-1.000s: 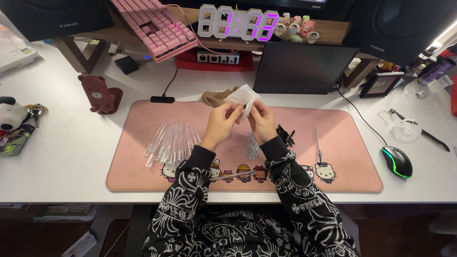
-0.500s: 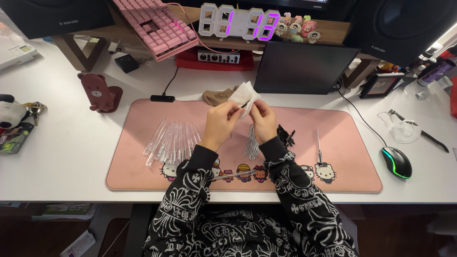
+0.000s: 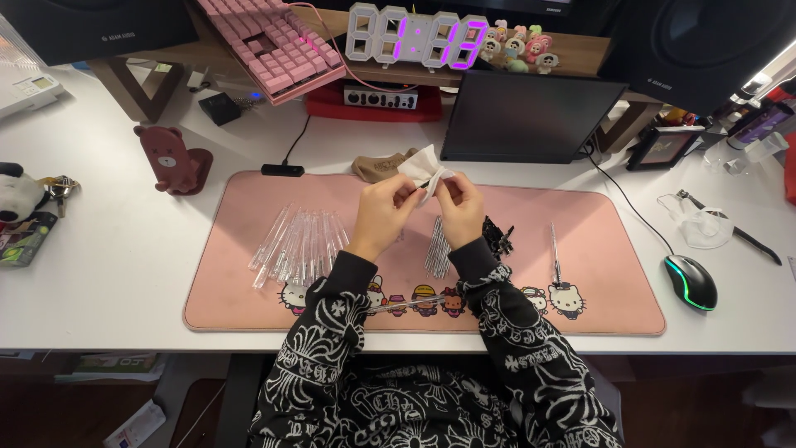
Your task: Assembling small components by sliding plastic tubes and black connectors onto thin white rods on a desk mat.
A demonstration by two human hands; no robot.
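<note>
1. Two hands at work above the pink desk mat (image 3: 580, 307). Left hand (image 3: 383, 211) and right hand (image 3: 458, 207) meet at a white tissue (image 3: 421, 166), held up off the mat near its rear edge.
2. Fingers of both hands are pinched together on the tissue; a thin dark piece sits between the fingertips, too small to identify.
3. Counts on the mat: one loose heap of clear plastic tubes (image 3: 297, 241) left of the hands, too overlapped to count exactly; one small bundle of thin rods (image 3: 437, 249) under the right wrist; one cluster of small black parts (image 3: 496, 236) just beside it; one single clear pen (image 3: 555, 253) lying alone to the right; one more pen (image 3: 406, 304) lying between the forearms.
4. Off the mat: one computer mouse (image 3: 690, 282) to the right, one pink keyboard (image 3: 269, 46) propped at the back, one digital clock (image 3: 416, 40), one dark tablet screen (image 3: 526, 116), one brown bear-shaped stand (image 3: 170, 159) at left.
5. Against half a second ago: hands and tissue sit in the same spot, same pinch; heap, bundle and pens unmoved.
6. Containers: none seen holding anything; all parts lie bare on the mat.
</note>
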